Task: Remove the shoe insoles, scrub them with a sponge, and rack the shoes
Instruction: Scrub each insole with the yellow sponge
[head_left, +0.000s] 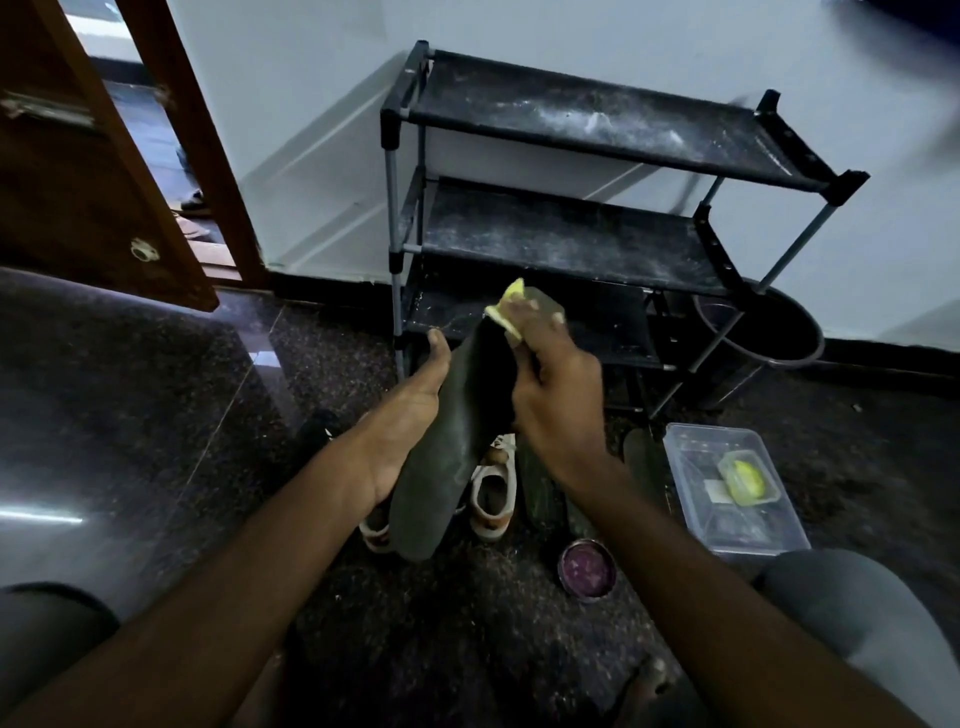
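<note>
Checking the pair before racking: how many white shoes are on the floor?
2. One white shoe lies just right of the held insole; the other white shoe pokes out from behind its lower left edge, mostly hidden. More may be hidden behind it.

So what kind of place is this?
Probably the entryway of a home. There is an open wooden door, a dusty black shoe rack against the wall, and shoes on the floor.
</note>
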